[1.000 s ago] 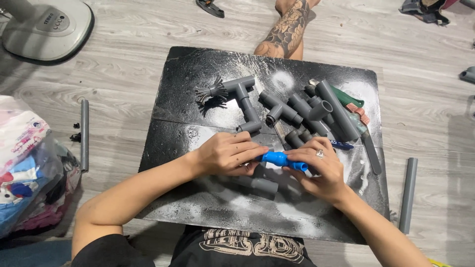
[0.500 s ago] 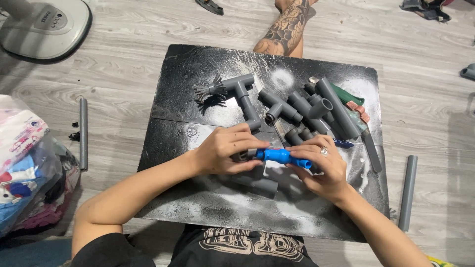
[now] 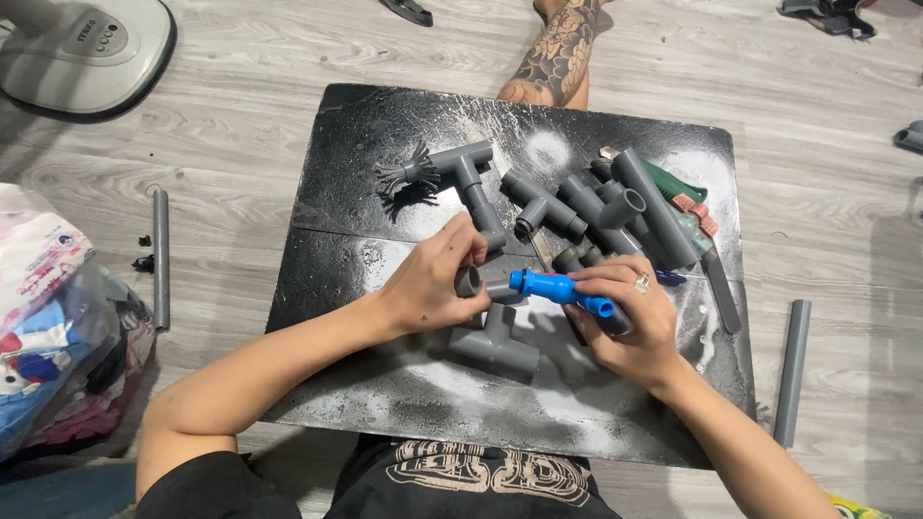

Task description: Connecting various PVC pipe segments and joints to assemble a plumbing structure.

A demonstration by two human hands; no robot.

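While both hands meet over the middle of the board, our left hand (image 3: 433, 284) is curled shut around a short grey pipe fitting (image 3: 469, 281), its open end facing the camera, fingers wrapped over the top. Our right hand (image 3: 630, 322) is closed on a blue tool (image 3: 558, 288), gripping its dark rear end, with a ring showing on one finger; the blue body points left and touches the grey piece (image 3: 502, 291) joined to that fitting. Just below the hands a grey tee fitting (image 3: 495, 344) lies flat on the black surface (image 3: 385, 384), which is streaked with white dust. Further up, a long tee assembly (image 3: 471, 183) with a frayed dark brush-like end sits apart, and to the right there's a heap of grey pipes and elbows (image 3: 615, 211) over a green-handled tool (image 3: 678, 181). Off the board, loose grey pipe lengths lie on the wood floor left (image 3: 161, 255) and right (image 3: 792, 370). A fan base (image 3: 82, 53) is top left, and a plastic bag of coloured items (image 3: 48, 336) sits far left.
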